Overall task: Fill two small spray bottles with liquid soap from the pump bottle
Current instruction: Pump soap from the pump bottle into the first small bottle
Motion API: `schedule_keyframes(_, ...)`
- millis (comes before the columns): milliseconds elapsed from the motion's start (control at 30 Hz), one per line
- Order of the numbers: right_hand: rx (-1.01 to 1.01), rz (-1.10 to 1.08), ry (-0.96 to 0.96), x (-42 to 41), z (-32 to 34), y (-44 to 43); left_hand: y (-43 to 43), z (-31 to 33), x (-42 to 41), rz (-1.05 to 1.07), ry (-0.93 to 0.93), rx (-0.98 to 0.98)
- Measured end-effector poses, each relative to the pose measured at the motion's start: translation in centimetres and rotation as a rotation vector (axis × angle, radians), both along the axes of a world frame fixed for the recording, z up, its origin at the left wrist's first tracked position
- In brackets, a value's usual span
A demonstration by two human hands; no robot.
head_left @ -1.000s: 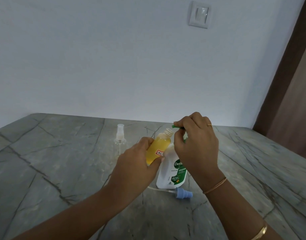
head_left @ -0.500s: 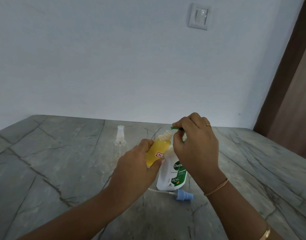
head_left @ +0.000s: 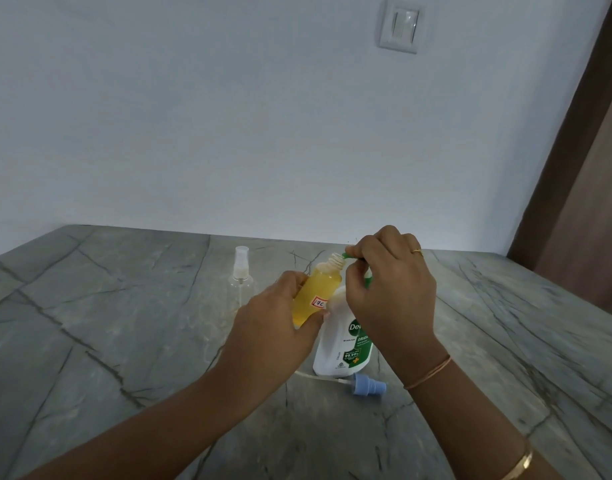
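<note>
Spray btl [head_left: 320, 289], yellow, tilted in L hand [head_left: 273, 334], R hand [head_left: 391, 289] pinching green pump [head_left: 348, 255]

Pump bottle [head_left: 346, 344] label reads "De…", "ORIGI…" and "99.99%", partly covered. Small yellow bottle [head_left: 320, 289] sticker shows handwritten "17C", uncertain.

Hidden: pump bottle [head_left: 342, 344] neck and pump head behind right hand [head_left: 391, 292]; only green spout tip [head_left: 347, 255] shows. Brand name half covered, fine print too small to read. Yellow spray bottle [head_left: 322, 285] base inside left hand [head_left: 280, 327]; sticker [head_left: 319, 302] partly covered. Forearms cut by bottom edge.
</note>
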State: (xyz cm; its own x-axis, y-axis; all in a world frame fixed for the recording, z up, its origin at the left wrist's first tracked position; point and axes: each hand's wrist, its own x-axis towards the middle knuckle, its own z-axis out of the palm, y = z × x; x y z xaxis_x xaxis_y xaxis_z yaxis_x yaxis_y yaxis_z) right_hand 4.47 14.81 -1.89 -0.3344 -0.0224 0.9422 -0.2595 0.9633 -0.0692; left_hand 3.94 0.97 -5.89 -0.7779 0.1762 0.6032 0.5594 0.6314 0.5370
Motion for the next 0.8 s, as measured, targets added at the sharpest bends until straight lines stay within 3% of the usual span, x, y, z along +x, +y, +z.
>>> schedule_keyframes(800,0.000,0.005,-0.017,0.07,0.34,0.06,0.20,-0.06,0.17,0.018,-0.024,-0.001)
